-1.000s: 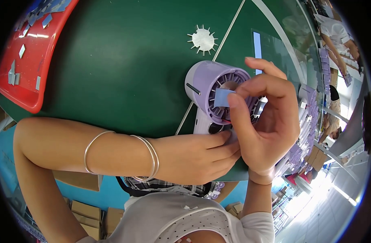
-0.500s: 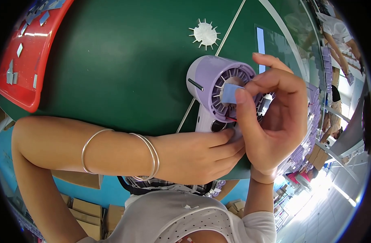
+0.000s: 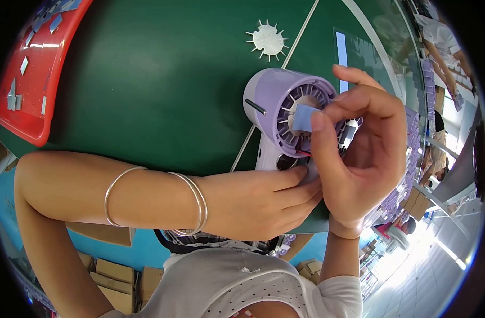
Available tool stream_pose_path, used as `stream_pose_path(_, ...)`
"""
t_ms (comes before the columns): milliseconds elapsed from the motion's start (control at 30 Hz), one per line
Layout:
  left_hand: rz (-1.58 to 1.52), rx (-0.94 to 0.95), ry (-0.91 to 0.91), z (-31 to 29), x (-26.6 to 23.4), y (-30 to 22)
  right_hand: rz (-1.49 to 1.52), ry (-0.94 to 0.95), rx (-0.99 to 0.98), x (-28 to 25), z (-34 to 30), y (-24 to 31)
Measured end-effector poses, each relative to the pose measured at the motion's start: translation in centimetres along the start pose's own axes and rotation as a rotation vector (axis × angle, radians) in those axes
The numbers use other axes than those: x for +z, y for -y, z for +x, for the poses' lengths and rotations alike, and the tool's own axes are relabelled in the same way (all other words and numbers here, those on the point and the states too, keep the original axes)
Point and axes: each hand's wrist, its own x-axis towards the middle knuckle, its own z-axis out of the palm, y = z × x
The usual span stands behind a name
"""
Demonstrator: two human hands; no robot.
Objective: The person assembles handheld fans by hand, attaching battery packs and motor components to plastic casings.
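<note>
A lilac and white handheld fan (image 3: 266, 93) lies on the green table, its round head open toward my right hand. Inside the head are thin radial ribs, a pale centre and a bit of red wire. My left hand (image 3: 266, 204) is wrapped round the white handle just below a dark round button; its fingertips are partly hidden. Between thumb and forefinger, my right hand (image 3: 367, 153) pinches a small light-blue pad (image 3: 303, 117) in front of the fan's centre. Whether the pad touches the centre I cannot tell. Beyond the fan lies a pale spiked disc (image 3: 267, 40).
A red tray (image 3: 33, 119) with several small blue and grey pieces stands at the left on the green table (image 3: 147, 85). Many lilac fan parts (image 3: 409, 138) are massed at the right edge. Cardboard boxes (image 3: 113, 275) sit below; other people are at the far right.
The blue pad and my right hand have shifted very slightly to the right. The fan and the spiked disc sit a touch higher in view. My left hand keeps its grip.
</note>
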Motion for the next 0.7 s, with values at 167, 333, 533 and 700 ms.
stream_pose_path(167, 0.000, -0.005, -0.012, 0.2, 0.2, 0.0, -0.019, 0.012, 0.013, -0.2, 0.1, 0.2)
stream_pose_path(333, 0.007, 0.013, 0.056, 0.4, -0.5, 0.1, -0.171, 0.002, -0.043, 0.0, 0.0, 0.7)
stream_pose_path(533, -0.014, 0.016, 0.008, 0.7, -0.6, 0.0, -0.304, 0.025, -0.055, -1.4, 0.2, 0.8)
stream_pose_path(700, 0.006, 0.013, 0.018, 1.2, -0.6, -0.5, -0.190, -0.004, 0.024, -2.8, 0.0, 0.8)
